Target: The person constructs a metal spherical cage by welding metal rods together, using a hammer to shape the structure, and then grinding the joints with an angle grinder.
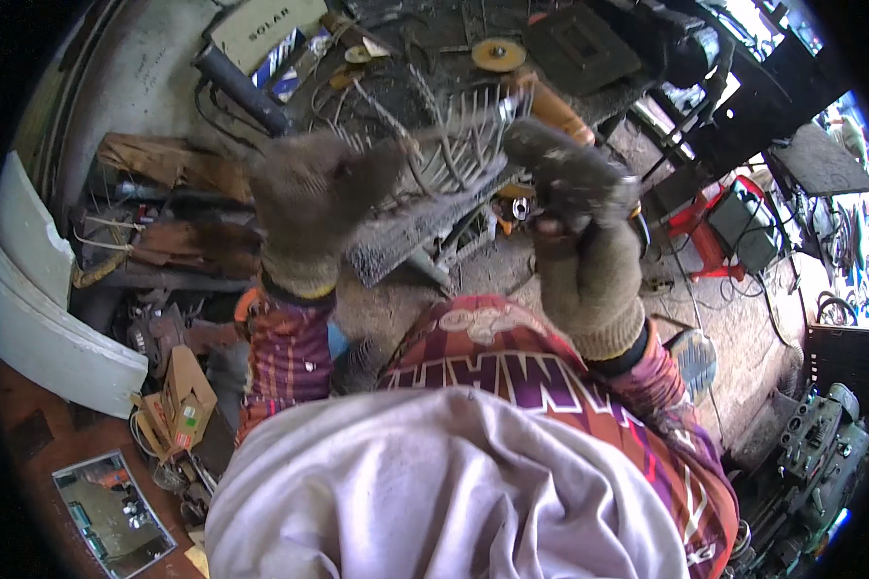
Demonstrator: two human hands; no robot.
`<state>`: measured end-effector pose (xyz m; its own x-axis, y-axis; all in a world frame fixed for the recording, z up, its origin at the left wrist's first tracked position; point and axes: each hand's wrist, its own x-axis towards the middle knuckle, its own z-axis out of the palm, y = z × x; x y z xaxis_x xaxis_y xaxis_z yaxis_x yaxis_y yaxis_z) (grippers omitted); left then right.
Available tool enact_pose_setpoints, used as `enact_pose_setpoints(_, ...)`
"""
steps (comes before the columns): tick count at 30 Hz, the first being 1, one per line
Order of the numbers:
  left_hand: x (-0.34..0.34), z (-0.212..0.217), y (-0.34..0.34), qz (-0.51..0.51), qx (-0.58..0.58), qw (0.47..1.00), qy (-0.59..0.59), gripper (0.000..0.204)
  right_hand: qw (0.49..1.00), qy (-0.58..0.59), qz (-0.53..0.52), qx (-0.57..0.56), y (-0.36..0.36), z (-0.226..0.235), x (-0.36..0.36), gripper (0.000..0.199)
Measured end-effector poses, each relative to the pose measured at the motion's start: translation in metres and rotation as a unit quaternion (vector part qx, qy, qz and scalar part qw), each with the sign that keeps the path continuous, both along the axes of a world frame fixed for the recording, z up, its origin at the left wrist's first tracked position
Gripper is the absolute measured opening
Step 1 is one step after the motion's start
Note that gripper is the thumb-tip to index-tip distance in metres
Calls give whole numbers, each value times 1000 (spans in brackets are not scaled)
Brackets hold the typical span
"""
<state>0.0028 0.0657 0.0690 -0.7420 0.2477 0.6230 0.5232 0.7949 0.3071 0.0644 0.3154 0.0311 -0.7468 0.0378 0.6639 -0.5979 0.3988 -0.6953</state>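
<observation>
Metal wire rack (444, 154), probably stiff, light and snaggy, is clamped at opposite ends by gloved left hand (304, 207) and right hand (574, 207).

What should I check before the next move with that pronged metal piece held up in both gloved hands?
1. Left hand gripping the pronged metal piece: ok, its glove closes on the left end.
2. Right hand hold: cannot tell, the glove is at the right end but the contact is blurred.
3. Both gloves on: ok.
4. Prongs clear of the hands: cannot tell, motion blur.
5. Bench below free for setting down: not ok, it is crowded with tools and a grinding disc.
6. Small metal part by the right hand: cannot tell if it is held.
</observation>
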Motion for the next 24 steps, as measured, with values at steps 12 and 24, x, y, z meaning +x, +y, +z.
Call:
enact_pose_setpoints(12,-3,9,7,36,-3,999,-14,44,975,-134,-18,176,5,6,-6,38)
enact_pose_setpoints(24,-17,-2,4,4,18,997,77,59,996,-79,-15,46,3,15,-2,33)
